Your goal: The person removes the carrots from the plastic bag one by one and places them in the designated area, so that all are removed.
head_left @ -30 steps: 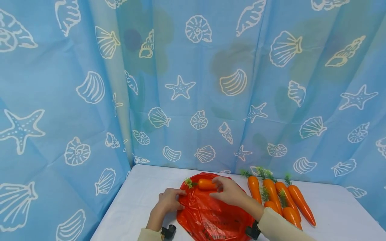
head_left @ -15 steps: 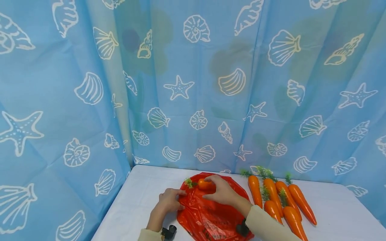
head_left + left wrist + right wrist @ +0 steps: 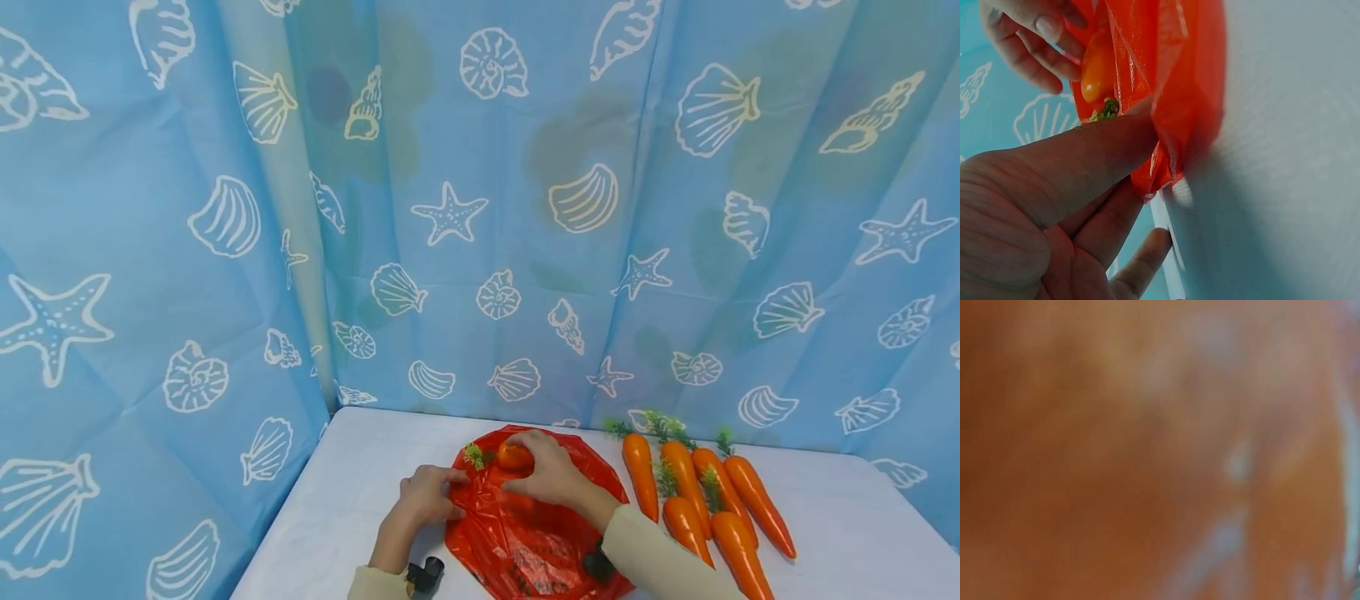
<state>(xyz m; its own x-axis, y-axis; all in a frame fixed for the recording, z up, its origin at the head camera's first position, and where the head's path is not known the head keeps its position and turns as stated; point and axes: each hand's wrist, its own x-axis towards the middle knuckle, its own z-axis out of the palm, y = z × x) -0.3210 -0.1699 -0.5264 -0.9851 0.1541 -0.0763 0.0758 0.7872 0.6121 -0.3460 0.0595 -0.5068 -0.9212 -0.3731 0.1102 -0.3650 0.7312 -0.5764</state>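
Observation:
A red plastic bag [image 3: 525, 529] is spread flat on the white table. My left hand [image 3: 427, 496] pinches its left edge between thumb and fingers, plainly seen in the left wrist view. One carrot [image 3: 515, 456] with a green top [image 3: 474, 455] lies at the far left part of the bag; I cannot tell whether it is inside or on top. My right hand [image 3: 551, 475] is over the carrot's body, hiding its tapered end. In the left wrist view the right hand's fingers [image 3: 1029, 47] look loose beside the carrot [image 3: 1099, 72]. The right wrist view is an orange blur.
Several carrots [image 3: 738, 542] with green tops lie at the right of the bag on the white table [image 3: 375, 450]. A blue shell-print curtain [image 3: 465, 333] hangs behind and at the left. Black wrist cameras [image 3: 426, 575] sit under both wrists.
My right hand has shifted left along the carrot, covering more of it. The carrot stays in about the same place. My left hand keeps its hold on the bag's edge.

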